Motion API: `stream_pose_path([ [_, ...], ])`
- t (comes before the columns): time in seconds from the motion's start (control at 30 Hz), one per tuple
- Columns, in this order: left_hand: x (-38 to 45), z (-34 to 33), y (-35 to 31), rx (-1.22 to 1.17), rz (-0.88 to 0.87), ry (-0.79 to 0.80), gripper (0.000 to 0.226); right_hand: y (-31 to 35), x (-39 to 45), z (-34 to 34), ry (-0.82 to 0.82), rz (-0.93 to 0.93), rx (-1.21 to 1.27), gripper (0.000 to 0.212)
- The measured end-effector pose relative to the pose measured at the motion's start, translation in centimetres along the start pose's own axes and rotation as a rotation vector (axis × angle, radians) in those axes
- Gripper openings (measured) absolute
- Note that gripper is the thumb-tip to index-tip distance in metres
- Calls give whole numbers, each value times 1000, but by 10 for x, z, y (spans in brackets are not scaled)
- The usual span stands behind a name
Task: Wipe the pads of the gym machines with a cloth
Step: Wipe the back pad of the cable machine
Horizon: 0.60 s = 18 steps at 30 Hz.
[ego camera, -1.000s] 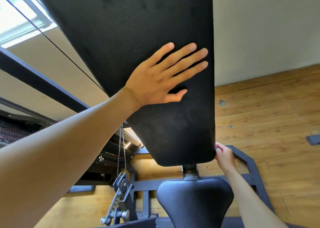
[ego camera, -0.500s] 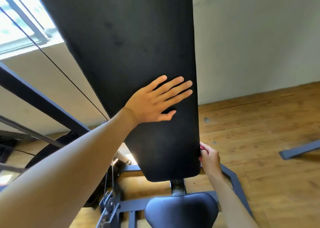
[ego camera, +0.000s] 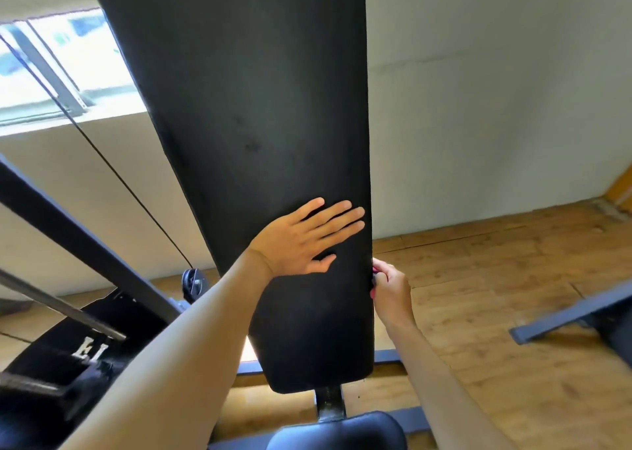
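- Left hand (ego camera: 301,244): flat, fingers straight, pressed on the one back pad (ego camera: 246,124).
- Right hand (ego camera: 390,289): at 3 o'clock, grip curled on pad edge; contents cannot tell.
- One seat pad (ego camera: 342,432) at 6 o'clock.

Tall black back pad (ego camera: 246,124) of a gym machine, seen close up. It stands nearly upright w/ a slight tilt, wider at the top, narrowing to a rounded bottom edge. Surface is matte, leather-like, w/ a few faint darker smudges around the middle. A short metal post under its bottom edge carries it. Just below, at the picture's lower edge, sits a smaller black seat pad (ego camera: 338,432), glossier, w/ a rounded front, only partly in view. The two pads are apart, w/ the post between them. No cloth can be made out.
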<state>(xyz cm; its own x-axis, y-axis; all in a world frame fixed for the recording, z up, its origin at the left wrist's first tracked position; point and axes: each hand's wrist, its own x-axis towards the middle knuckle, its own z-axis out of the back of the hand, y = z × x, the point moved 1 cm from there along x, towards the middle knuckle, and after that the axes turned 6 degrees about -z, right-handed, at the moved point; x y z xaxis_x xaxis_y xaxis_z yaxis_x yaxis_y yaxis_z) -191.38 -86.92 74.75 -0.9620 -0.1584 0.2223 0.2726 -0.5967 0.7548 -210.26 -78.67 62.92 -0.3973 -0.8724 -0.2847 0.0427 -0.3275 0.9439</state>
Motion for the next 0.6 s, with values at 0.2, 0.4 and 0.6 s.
stream_pose_path([
  [0.2,0,-1,2,-26,5,-15,71,57,1,4,-18,228,-133,38],
  [0.4,-1,-3,2,-50,1,-39,71,99,2,9,-25,456,-295,36],
  [0.6,-2,-2,3,-60,-7,-28,71,147,10,11,-61,550,-337,35],
])
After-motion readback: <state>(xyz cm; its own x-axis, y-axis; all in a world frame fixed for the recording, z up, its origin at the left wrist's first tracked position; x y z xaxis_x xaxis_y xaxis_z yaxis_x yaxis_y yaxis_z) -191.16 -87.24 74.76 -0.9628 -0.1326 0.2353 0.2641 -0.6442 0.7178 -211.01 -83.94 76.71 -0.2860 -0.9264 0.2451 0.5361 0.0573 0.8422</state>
